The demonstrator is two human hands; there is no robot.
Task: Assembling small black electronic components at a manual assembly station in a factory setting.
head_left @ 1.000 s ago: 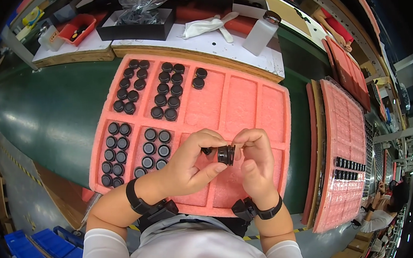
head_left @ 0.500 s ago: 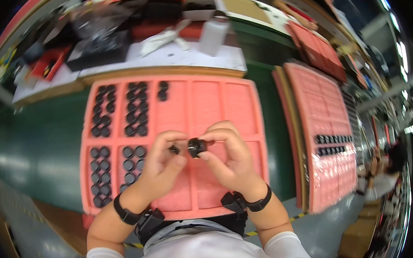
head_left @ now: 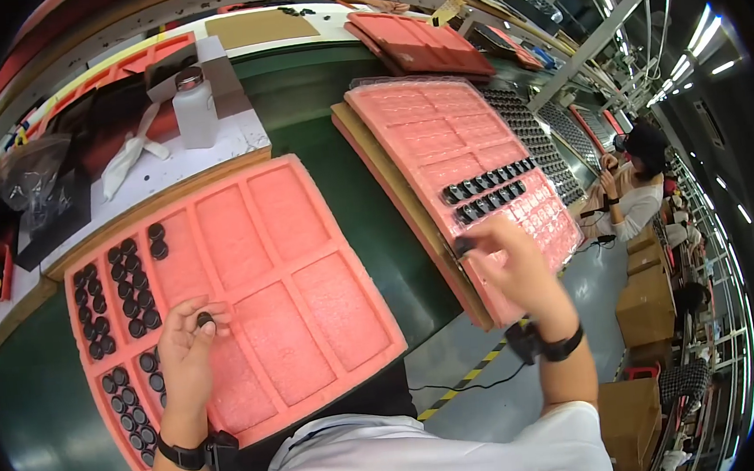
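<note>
My left hand (head_left: 187,352), palm up over the pink foam tray (head_left: 267,278), pinches a small black round piece (head_left: 205,320) between thumb and fingers. Out to the right, my right hand (head_left: 517,269) grips a short black cylindrical part (head_left: 464,245), mostly covered by the fingers. It hovers at the near left edge of a clear plastic blister tray (head_left: 531,223), which lies on a second pink foam tray. Two rows of black cylindrical parts (head_left: 489,180) stand in the blister tray. In the left compartments of the first tray stand several similar black cylinders (head_left: 133,290).
A white workbench (head_left: 237,140) behind the tray bears a white bottle (head_left: 195,112), a white glove-like item (head_left: 128,162) and a plastic bag (head_left: 31,174). Stacked pink trays (head_left: 419,42) lie farther back on the green surface. Another person (head_left: 634,184) sits at the far right.
My hands have parted: the right one has carried the black cylindrical part right to the blister tray. The left stays over the first tray. The view has turned right.
</note>
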